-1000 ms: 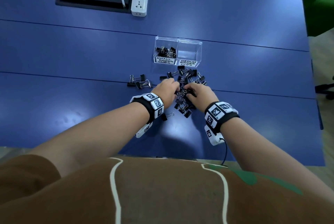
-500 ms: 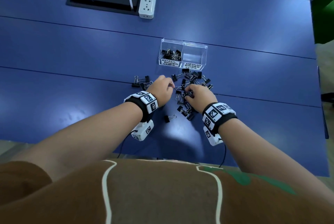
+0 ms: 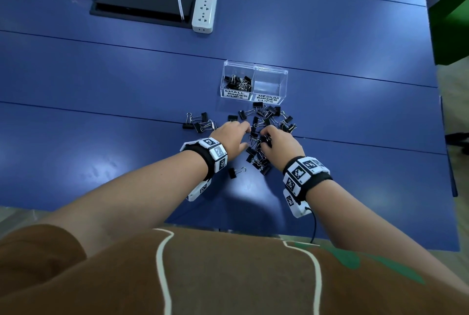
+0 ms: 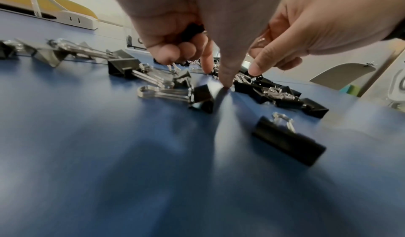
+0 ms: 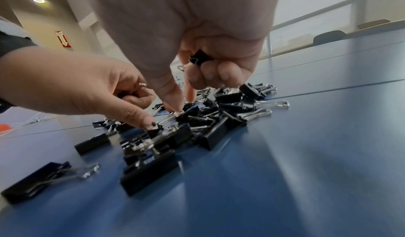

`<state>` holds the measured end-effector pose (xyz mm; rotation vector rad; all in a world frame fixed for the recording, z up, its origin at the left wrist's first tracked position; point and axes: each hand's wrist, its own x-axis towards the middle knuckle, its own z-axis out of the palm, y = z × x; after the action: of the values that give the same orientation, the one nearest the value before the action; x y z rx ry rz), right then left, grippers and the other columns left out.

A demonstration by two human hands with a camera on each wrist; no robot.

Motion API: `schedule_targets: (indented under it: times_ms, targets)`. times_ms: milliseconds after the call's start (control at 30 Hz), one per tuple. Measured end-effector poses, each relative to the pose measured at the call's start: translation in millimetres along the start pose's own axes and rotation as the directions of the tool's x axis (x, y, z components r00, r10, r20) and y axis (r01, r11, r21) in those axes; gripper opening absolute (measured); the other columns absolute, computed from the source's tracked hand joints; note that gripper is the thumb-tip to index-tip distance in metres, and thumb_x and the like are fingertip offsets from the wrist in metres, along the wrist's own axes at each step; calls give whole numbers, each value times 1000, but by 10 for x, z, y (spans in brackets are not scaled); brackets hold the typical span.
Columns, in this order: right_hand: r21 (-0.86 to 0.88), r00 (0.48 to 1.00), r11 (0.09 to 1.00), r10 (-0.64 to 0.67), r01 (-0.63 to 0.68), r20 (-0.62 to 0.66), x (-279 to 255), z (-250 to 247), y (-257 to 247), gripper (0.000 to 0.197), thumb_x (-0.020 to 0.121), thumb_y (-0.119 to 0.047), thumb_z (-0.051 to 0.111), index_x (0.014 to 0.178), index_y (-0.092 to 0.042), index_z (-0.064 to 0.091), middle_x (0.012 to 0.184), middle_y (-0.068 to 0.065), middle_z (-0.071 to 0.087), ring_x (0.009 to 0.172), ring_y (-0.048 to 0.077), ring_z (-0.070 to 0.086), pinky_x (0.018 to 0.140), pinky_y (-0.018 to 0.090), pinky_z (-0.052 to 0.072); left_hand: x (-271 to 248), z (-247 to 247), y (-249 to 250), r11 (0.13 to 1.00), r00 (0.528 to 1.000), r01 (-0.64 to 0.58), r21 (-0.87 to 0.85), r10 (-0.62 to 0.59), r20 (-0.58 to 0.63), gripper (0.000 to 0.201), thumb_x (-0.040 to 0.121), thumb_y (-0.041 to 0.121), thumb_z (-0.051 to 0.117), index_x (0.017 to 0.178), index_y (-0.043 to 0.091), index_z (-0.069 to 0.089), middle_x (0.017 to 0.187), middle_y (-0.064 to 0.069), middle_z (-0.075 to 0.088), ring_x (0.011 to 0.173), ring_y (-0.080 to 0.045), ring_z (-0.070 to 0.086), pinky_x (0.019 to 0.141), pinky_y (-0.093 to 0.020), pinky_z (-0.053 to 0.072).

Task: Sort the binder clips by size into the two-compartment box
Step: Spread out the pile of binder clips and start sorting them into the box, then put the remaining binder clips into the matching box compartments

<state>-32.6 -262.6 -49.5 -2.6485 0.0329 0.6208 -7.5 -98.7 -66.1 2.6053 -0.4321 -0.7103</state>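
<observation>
A clear two-compartment box (image 3: 255, 71) stands on the blue table; its left side, labelled small, holds several small black clips (image 3: 238, 82), and its right side, labelled medium, is empty. A pile of black binder clips (image 3: 269, 118) lies just in front of it. Both hands are down in the pile. My left hand (image 3: 246, 128) keeps a small clip (image 4: 192, 31) in its curled fingers while thumb and forefinger reach to the table. My right hand (image 3: 264, 135) likewise holds a small clip (image 5: 200, 57) in its curled fingers, thumb and forefinger touching the pile (image 5: 210, 117).
A small group of clips (image 3: 200, 123) lies left of the pile and a single clip (image 3: 236, 172) nearer to me. At the back a white power strip (image 3: 204, 10) lies beside a black cable hatch (image 3: 142, 7). The table's right edge (image 3: 442, 137) is close.
Both hands stay at the pile. The left hand drew slightly away to the left, then its fingertips came back into the clips. The head view has shifted a little.
</observation>
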Motion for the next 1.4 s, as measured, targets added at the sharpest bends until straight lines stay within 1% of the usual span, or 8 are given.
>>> schedule_targets:
  times_ms: [167,533,633,767,867,1000,1233,1400]
  targets:
    - [-62,999,998,16,-14,34,44,-23,-11,32,90,-26,51,120,-18,54,116,7,62,102,26,60,78,35,50,-6,12,44,999,998,-31,-34,29,-56,33,90,26,53,121,17,49,117,-8,60,113,-29,53,91,-44,49]
    - [49,993,993,107,-110,58,109,-99,64,10,83,-25,59,88,-23,51,86,-2,58,78,20,57,73,35,53,76,-46,88,999,999,32,-29,-32,-13,26,90,25,58,109,9,50,113,-12,60,108,-32,54,90,-46,48]
    - [73,992,990,117,-120,41,146,-183,104,8,85,-21,55,92,-24,56,90,-2,59,80,20,58,78,34,54,49,-101,-9,989,996,77,-130,-81,-23,21,93,26,54,104,8,51,106,-13,62,99,-32,57,83,-39,46]
    - [61,999,997,44,-43,0,175,-221,-16,16,86,-17,50,100,-21,58,81,-3,58,73,22,56,71,33,53,-23,-215,-125,949,975,149,-278,-187,-116,19,94,26,51,99,8,51,88,-5,58,81,-24,54,71,-33,42]
    - [-5,998,998,-59,59,5,232,-155,-170,20,87,-19,51,105,-22,58,95,5,67,81,26,62,73,34,54,-40,-303,-204,893,946,206,-400,-286,-152,13,94,25,52,93,12,49,78,2,52,79,-22,52,73,-32,43]
    - [-123,994,988,-86,94,68,325,-67,-292,27,91,-22,51,118,-21,54,115,8,64,101,29,61,80,36,51,-10,-478,-253,863,918,222,-454,-341,-201,12,93,25,53,90,15,48,89,-1,57,81,-20,52,73,-31,41]
    - [-71,996,997,-23,29,85,344,-54,-314,12,90,-22,53,99,-14,50,94,8,63,83,28,60,70,34,50,328,-857,-170,882,897,137,-451,-303,-321,14,90,24,58,95,12,53,101,-5,64,88,-18,54,78,-28,43]
    - [278,999,960,33,-40,29,398,-284,-328,20,90,-21,59,72,-14,51,66,-1,55,54,11,48,49,18,44,590,-1026,-97,930,908,144,-337,-260,-330,10,89,21,59,92,13,54,107,-10,64,93,-25,56,77,-30,42]
